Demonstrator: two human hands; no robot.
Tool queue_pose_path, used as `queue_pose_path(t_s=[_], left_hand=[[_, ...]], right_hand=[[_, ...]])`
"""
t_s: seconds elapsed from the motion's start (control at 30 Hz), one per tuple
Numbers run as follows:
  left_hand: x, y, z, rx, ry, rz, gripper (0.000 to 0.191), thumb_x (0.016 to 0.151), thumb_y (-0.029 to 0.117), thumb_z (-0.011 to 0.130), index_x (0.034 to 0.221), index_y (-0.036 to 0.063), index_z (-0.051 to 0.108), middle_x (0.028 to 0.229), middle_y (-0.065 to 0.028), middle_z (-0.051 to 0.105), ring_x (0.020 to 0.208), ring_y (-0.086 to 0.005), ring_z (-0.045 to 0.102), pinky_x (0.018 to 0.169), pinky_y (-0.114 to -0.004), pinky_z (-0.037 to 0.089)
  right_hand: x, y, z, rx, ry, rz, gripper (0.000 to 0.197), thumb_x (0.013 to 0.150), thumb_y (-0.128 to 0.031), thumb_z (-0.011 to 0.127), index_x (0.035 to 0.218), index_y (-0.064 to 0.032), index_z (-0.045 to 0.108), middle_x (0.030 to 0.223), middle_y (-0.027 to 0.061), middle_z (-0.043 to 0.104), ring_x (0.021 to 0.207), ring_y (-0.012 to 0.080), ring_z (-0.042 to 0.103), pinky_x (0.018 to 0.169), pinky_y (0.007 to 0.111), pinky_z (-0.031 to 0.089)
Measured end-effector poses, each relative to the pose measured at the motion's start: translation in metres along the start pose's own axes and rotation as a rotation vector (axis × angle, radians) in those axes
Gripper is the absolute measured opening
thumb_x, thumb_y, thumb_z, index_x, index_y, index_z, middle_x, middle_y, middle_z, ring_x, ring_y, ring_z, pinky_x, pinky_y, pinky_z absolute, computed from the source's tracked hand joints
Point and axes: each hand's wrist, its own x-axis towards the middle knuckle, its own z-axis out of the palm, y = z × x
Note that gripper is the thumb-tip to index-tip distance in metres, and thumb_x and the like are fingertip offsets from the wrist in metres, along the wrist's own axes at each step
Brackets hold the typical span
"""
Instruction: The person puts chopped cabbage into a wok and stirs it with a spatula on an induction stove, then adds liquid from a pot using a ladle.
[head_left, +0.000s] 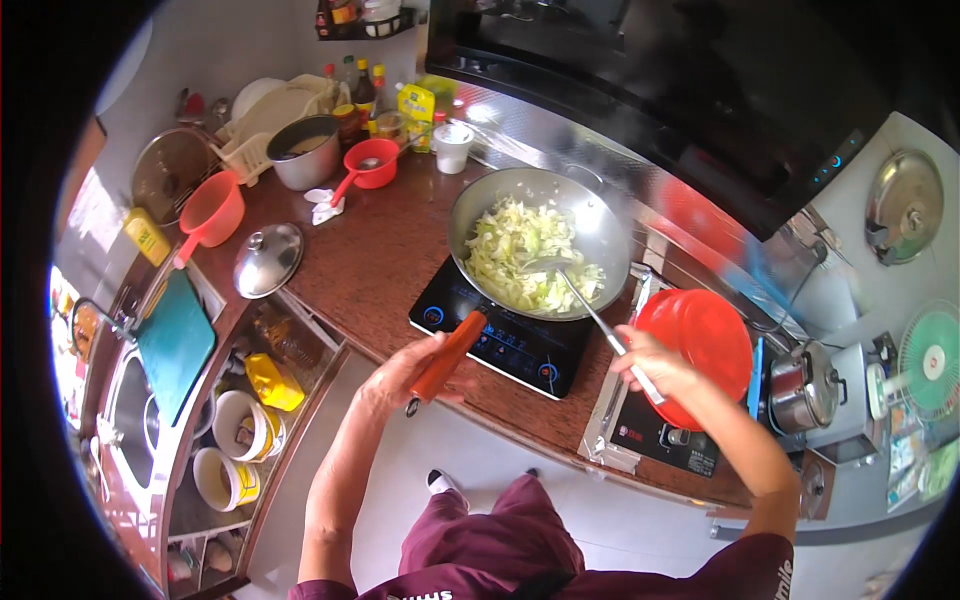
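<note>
A steel wok (611, 247) holding chopped pale-green cabbage (517, 247) sits on a black induction cooker (510, 345). My right hand (656, 364) grips the metal handle of a spatula (592, 311), whose blade lies among the cabbage. The wok's red-brown handle (450, 356) points towards me. Beneath and beside this handle is my left hand (401, 371), its blurred fingers stretched out and not closed round it; whether the palm touches it is unclear.
A red plastic basin (694, 345) stands right of the wok, partly over a second cooker (667, 435). Leftward are a domed lid (268, 260), red dippers (214, 210) and a pot (304, 154). A dark range hood (660, 90) overhangs the counter's back.
</note>
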Motion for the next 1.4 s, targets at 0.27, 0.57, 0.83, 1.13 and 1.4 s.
queue_pose_path(t_s=[0.27, 0.57, 0.83, 1.13, 1.4], left_hand=[[0.016, -0.012, 0.010, -0.099, -0.088, -0.123, 0.043, 0.083, 0.031, 0.055, 0.114, 0.0034, 0.041, 0.059, -0.0030, 0.045, 0.039, -0.0108, 0.042, 0.033, -0.021, 0.033], [0.000, -0.002, -0.006, 0.003, -0.091, -0.154, 0.054, 0.083, 0.034, 0.054, 0.124, 0.0029, 0.036, 0.059, -0.0022, 0.042, 0.041, -0.0101, 0.041, 0.032, -0.022, 0.032], [-0.002, 0.010, -0.008, 0.034, -0.096, -0.190, 0.054, 0.084, 0.036, 0.053, 0.124, 0.0035, 0.038, 0.058, -0.0025, 0.045, 0.040, -0.0094, 0.041, 0.032, -0.020, 0.032], [-0.005, 0.012, -0.013, -0.008, -0.075, -0.203, 0.054, 0.083, 0.034, 0.055, 0.122, 0.0020, 0.037, 0.058, -0.0040, 0.045, 0.038, -0.0099, 0.042, 0.030, -0.020, 0.033], [0.002, 0.018, -0.016, 0.065, -0.100, -0.267, 0.051, 0.085, 0.034, 0.053, 0.123, 0.0046, 0.037, 0.061, -0.0036, 0.046, 0.041, -0.0120, 0.044, 0.033, -0.022, 0.034]], right_hand=[[-0.063, -0.120, -0.069, -0.796, 0.315, -0.089, 0.022, 0.077, -0.014, 0.057, 0.097, -0.0054, 0.060, 0.061, 0.0065, 0.058, 0.042, 0.0114, 0.053, 0.037, 0.022, 0.042], [-0.063, -0.248, -0.040, -1.746, 0.154, 0.026, 0.044, 0.057, -0.008, 0.073, 0.099, -0.0197, 0.065, 0.087, 0.0077, 0.065, 0.080, 0.0214, 0.061, 0.065, 0.032, 0.047], [-0.001, -0.220, -0.007, -2.090, 0.205, -0.236, 0.020, 0.066, -0.010, 0.062, 0.085, -0.0060, 0.066, 0.088, 0.0112, 0.065, 0.084, 0.0229, 0.062, 0.070, 0.034, 0.050], [-0.035, -0.233, -0.033, -1.907, 0.205, -0.401, 0.023, 0.064, -0.006, 0.061, 0.085, -0.0146, 0.068, 0.079, 0.0065, 0.065, 0.076, 0.0225, 0.062, 0.065, 0.032, 0.048], [-0.029, -0.216, 0.019, -1.703, 0.008, -0.166, 0.029, 0.067, -0.013, 0.060, 0.095, -0.0135, 0.065, 0.085, 0.0118, 0.063, 0.083, 0.0275, 0.060, 0.072, 0.038, 0.046]])
